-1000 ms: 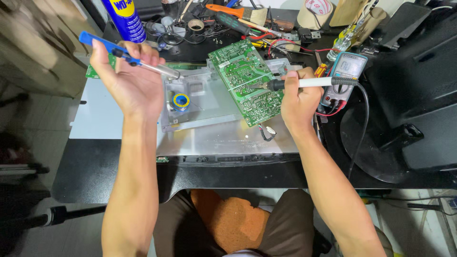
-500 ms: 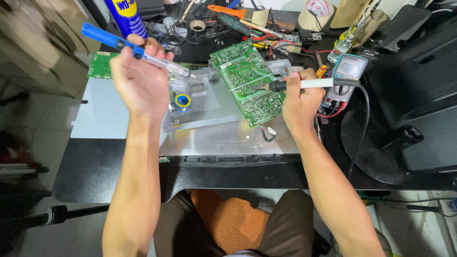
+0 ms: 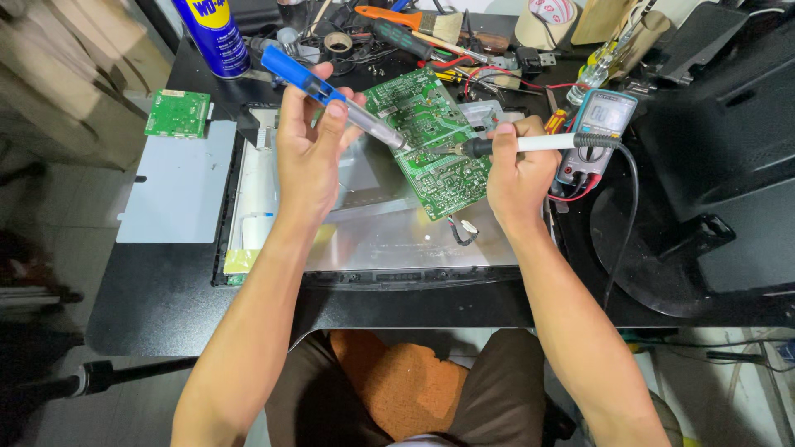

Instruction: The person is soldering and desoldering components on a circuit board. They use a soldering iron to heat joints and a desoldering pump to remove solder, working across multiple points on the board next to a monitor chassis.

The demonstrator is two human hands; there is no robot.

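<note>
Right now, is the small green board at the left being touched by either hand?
No. The small green board lies alone, apart from the left hand and right hand.

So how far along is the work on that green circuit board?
Done: the green circuit board lies solder side up on the grey metal back panel. In hand: the left hand aims a blue-handled desoldering pump, the right hand a white-handled soldering iron, tips meeting. Left: cannot tell.

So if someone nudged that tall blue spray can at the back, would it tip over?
Probably: the blue spray can stands upright, tall and narrow. Once down, its round body would likely roll into the tools cluttered beside it.
</note>
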